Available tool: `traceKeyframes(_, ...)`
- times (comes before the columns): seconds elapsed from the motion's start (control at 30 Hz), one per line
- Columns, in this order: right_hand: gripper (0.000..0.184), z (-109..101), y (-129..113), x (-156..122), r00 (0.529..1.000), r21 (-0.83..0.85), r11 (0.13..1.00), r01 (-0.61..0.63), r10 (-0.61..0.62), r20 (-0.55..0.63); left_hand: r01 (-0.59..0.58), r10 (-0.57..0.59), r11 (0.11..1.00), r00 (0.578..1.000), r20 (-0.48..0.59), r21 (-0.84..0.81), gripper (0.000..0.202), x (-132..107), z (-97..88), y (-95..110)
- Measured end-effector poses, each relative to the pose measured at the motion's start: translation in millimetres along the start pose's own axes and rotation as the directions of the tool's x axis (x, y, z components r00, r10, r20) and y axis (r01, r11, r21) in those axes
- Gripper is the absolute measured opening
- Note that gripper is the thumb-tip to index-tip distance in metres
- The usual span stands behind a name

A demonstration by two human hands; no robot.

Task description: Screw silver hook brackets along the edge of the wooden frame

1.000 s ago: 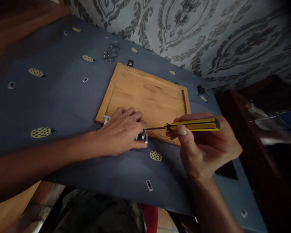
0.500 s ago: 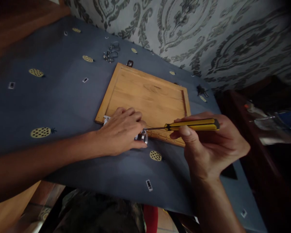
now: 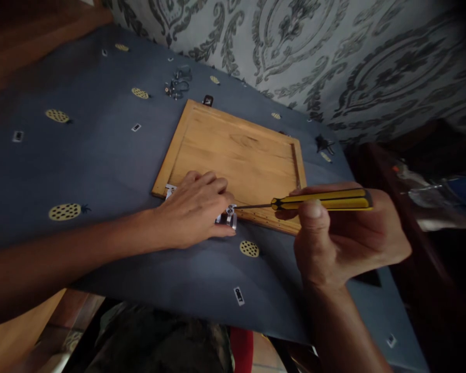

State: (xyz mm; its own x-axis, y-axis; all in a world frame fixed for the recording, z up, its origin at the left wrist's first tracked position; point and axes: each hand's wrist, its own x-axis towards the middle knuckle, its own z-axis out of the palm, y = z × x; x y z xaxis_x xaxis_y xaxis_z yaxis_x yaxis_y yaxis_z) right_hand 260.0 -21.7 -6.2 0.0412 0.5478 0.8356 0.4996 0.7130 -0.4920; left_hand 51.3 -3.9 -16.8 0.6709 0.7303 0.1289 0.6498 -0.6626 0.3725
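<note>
A wooden panel with a raised frame lies flat on a blue cloth printed with yellow pineapples. My left hand rests on the panel's near edge, fingers curled over a small metal hinge and pressing it there. My right hand is closed around the yellow and black handle of a screwdriver. The screwdriver lies nearly level, its thin shaft pointing left with the tip at the hinge.
More metal hardware lies on the cloth at the back left. A small dark piece sits by the panel's far right corner. Patterned wallpaper rises behind. Dark furniture with cluttered objects stands to the right.
My right hand has slid to the right with the screwdriver, so the handle sits farther from the hinge. The left hand has stayed in place.
</note>
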Motion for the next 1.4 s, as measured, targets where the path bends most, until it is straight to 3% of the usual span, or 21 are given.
traceKeyframes(0.2, 0.009, 0.2, 4.0, -1.8, 0.999, 0.019, 1.0, 0.013, -0.014, 0.041, 0.012, -0.012, 1.0, 1.0, 0.026, 0.004, 0.037, 0.7, -1.5, 1.5)
traceKeyframes(0.53, 0.009, -0.7, -2.3, -2.4, 0.99, -0.022, 0.997, -0.068, 0.07, 0.125, -0.008, 0.008, 1.0, 1.0, -0.007, 0.018, 0.036, -0.1, 0.6, -0.4)
traceKeyframes(0.7, 0.021, -6.8, -4.0, -0.3, 0.959, 0.056, 0.978, -0.202, 0.186, 0.213, -0.002, 0.002, 1.0, 1.0, 0.006, 0.017, 0.035, 0.8, -1.7, 1.1)
traceKeyframes(0.83, 0.014, -9.1, -2.8, -0.3, 0.949, 0.073, 0.969, -0.235, 0.213, 0.234, 0.009, -0.009, 1.0, 0.999, 0.034, 0.021, 0.036, 1.5, -3.4, 2.5)
traceKeyframes(1.2, 0.012, -0.1, -6.7, -0.4, 0.982, -0.034, 0.997, -0.065, 0.07, 0.176, 0.007, -0.007, 1.0, 1.0, 0.01, 0.016, 0.034, 1.4, -1.1, 1.5)
traceKeyframes(1.4, 0.014, 2.0, -8.2, -4.3, 0.991, -0.125, 0.992, -0.03, 0.046, 0.128, -0.005, 0.004, 0.999, 1.0, 0.028, 0.038, 0.036, 1.4, -2.9, 1.8)
